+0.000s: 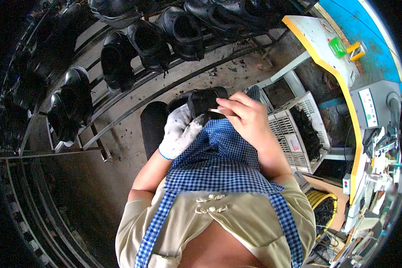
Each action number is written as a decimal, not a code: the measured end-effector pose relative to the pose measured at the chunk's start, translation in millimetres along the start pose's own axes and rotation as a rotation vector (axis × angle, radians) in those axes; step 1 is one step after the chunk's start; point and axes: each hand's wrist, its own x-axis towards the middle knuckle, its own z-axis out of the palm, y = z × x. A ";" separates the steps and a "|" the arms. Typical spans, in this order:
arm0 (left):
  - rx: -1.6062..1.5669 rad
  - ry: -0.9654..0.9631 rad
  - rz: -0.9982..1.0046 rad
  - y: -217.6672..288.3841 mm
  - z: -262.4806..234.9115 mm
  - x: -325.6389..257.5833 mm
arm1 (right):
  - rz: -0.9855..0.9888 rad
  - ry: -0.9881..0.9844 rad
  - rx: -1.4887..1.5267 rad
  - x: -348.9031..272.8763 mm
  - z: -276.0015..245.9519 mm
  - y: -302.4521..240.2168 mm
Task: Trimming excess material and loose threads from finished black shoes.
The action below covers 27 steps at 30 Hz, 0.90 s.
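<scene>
Gloved in off-white knit with a blue cuff edge, the left hand grasps a black shoe by its near side. Bare and close beside it, the right hand pinches a slim, pale-ended tool between thumb and fingers, its tip at the shoe (whether it touches, I cannot tell).

On a clock face laid over the view, a cream slatted plastic crate sits at 3 o'clock, tilted in appearance, with a tangle of black scraps inside and a pinkish label on its wall. At 4 o'clock, a yellow-rimmed bin also contains dark scraps (too shadowed to identify further).

Just off the centre toward 12 o'clock, over the person's lap, the held shoe is matte and dark, its opening partly visible; the fingers hide much of its near side, and its finer stitching is lost in the black. The blue-and-white checked apron spreads below it, toward 6 o'clock. From 9 round to 1 o'clock, more black shoes stand on a metal rack, and a yellow-edged worktable curves from 1 down past 3.
</scene>
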 end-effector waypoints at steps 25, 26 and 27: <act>-0.026 0.105 -0.190 5.3 -7.1 7.4 | 0.093 -0.151 0.478 -2.9 40.3 49.7; 0.079 0.141 -0.160 2.0 -9.0 10.9 | 0.174 -0.139 0.591 -2.0 41.9 48.2; 0.186 0.177 -0.126 -1.5 -11.6 14.2 | 0.173 -0.145 0.593 -2.3 43.8 49.7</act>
